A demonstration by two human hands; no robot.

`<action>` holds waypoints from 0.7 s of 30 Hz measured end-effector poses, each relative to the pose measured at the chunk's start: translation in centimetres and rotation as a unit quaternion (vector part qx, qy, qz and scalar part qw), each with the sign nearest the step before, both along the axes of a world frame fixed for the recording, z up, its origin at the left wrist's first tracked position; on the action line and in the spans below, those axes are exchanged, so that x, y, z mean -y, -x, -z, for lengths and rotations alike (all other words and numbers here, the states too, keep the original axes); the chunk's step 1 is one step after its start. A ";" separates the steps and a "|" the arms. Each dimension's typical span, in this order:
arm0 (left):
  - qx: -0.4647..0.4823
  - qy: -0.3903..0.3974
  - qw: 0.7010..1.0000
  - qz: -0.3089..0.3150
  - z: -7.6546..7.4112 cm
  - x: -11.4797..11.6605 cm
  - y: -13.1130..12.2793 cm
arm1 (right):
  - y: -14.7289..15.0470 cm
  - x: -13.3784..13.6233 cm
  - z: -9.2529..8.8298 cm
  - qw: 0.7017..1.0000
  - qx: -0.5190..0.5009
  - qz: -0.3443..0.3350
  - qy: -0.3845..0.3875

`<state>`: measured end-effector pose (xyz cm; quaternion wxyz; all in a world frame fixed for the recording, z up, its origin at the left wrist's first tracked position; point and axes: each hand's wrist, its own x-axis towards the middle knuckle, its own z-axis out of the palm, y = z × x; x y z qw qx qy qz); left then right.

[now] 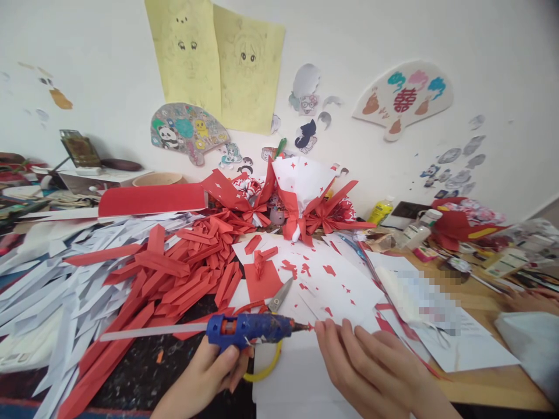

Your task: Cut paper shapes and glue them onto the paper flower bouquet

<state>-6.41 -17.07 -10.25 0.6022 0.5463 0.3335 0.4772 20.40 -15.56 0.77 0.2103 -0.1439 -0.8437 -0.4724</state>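
My left hand is closed round the grip of a blue hot glue gun, held level with its nozzle pointing right. A long white glue stick sticks out of its back end. My right hand pinches a tiny red paper piece right at the nozzle tip; most of it is hidden by the fingertips. Behind the gun lie scissors, partly covered, with a yellow handle loop showing below it. White paper spreads underneath, scattered with small red cut-outs.
Heaps of folded red paper strips and white strips cover the left side. Paper bouquets stand against the wall. Bottles and papers crowd the right, where another person's hand rests at the edge.
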 end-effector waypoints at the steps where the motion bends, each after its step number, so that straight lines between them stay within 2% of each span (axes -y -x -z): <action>1: 0.000 -0.003 1.000 -0.002 -0.1 0.0 0.0 | -0.1 -0.1 -0.7 0.999 0.031 -0.011 -0.006; 5: -0.002 0.018 1.000 -0.016 0.1 0.2 0.2 | -0.3 -0.4 -2.0 0.996 0.074 -0.032 -0.020; 10: -0.008 0.015 1.000 0.015 0.3 0.0 0.5 | -0.4 -0.5 -1.4 0.997 0.072 -0.025 -0.017; 17: -0.019 -0.006 1.000 -0.021 -0.9 0.1 -0.1 | -0.5 -0.4 -1.7 0.996 0.081 -0.032 -0.017; 21: -0.038 -0.001 0.999 -0.029 -1.0 0.2 -0.2 | -0.3 -0.7 -1.8 0.996 0.087 -0.019 -0.015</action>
